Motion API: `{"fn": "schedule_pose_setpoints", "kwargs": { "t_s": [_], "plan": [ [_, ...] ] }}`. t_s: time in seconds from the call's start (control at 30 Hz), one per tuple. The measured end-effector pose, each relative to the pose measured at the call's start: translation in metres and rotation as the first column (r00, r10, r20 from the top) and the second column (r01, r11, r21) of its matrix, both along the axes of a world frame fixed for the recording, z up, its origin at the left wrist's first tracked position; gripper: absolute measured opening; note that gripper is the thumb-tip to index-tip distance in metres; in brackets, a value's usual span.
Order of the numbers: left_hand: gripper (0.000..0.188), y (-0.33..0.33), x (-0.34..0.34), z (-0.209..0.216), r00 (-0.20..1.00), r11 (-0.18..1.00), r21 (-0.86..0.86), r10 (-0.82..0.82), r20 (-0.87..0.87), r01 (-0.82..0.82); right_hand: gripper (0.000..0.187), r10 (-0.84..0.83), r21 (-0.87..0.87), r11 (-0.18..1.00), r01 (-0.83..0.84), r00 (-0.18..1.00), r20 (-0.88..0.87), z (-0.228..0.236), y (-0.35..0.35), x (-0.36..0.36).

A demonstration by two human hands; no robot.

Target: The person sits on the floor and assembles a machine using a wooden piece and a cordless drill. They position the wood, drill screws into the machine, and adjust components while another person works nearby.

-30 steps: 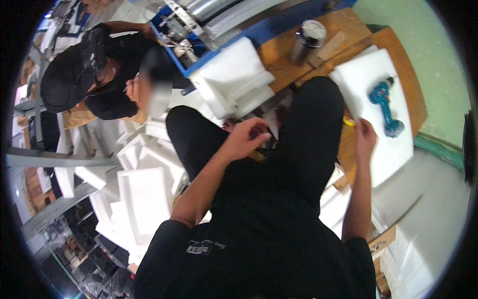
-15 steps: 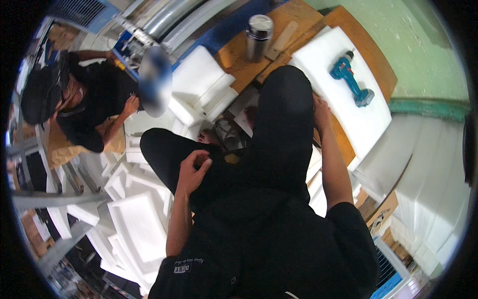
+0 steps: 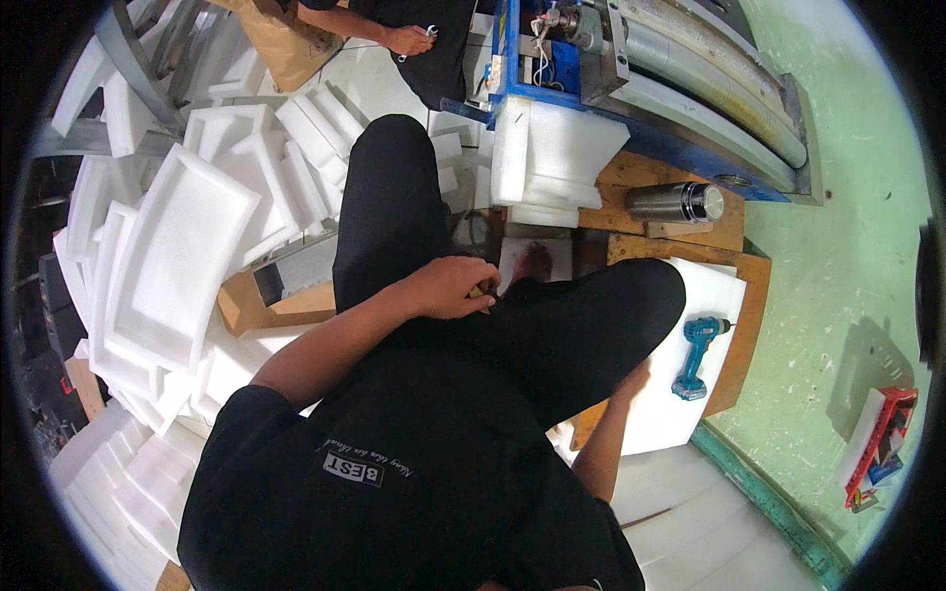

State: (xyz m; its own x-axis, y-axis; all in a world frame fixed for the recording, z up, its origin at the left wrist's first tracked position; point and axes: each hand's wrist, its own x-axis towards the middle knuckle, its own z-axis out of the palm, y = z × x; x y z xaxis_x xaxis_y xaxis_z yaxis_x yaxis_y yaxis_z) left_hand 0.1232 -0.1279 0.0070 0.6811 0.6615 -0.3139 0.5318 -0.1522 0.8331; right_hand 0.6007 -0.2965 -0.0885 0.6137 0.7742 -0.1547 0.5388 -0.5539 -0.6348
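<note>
My left hand (image 3: 453, 288) rests over my lap between the thighs, its fingers curled in; whether anything small lies inside them I cannot make out. My right hand (image 3: 634, 380) is down beside my right thigh, at the edge of a white foam sheet (image 3: 658, 426). The thigh hides most of its fingers. On that sheet, close to the right hand, lies a teal cordless drill (image 3: 699, 357) with a dark chuck.
A steel flask (image 3: 670, 203) stands on the wooden bench (image 3: 616, 179) beside a blue-framed roller machine (image 3: 690, 74). White foam trays (image 3: 177, 261) are heaped at left. Another person's hand (image 3: 409, 40) holds a small metal tool. A red wall holder (image 3: 884, 443) hangs at right.
The view has swung round, so the drill and bench sit lower and the other person is mostly cut off. My left hand's fingers have curled closer together. My right hand stays beside the thigh.
</note>
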Motion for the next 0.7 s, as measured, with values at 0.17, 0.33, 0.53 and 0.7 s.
{"fn": "schedule_pose_setpoints", "kwargs": {
  "t_s": [0.17,0.33,0.53,0.7],
  "plan": [
    [0.028,0.002,-0.001,-0.01,1.0,1.0,-0.001,0.013,0.006,-0.013,0.045,0.03,0.198,0.946,-0.257,0.678,0.735,0.148,0.098,-0.012],
    [0.028,0.014,0.015,-0.024,0.996,0.991,0.096,-0.085,-0.038,0.089,0.046,0.51,-0.08,0.592,-0.802,0.296,0.808,0.173,0.238,-0.12],
    [0.028,0.007,0.009,-0.02,0.994,0.994,0.086,-0.067,-0.084,0.074,0.042,0.817,-0.484,0.34,-0.807,-0.002,0.577,0.093,0.33,-0.237],
    [0.032,0.0,-0.005,-0.011,0.997,0.992,0.107,0.067,0.035,-0.07,0.039,0.794,-0.181,0.385,-0.905,0.225,0.564,0.139,0.314,-0.223]
  ]
}}
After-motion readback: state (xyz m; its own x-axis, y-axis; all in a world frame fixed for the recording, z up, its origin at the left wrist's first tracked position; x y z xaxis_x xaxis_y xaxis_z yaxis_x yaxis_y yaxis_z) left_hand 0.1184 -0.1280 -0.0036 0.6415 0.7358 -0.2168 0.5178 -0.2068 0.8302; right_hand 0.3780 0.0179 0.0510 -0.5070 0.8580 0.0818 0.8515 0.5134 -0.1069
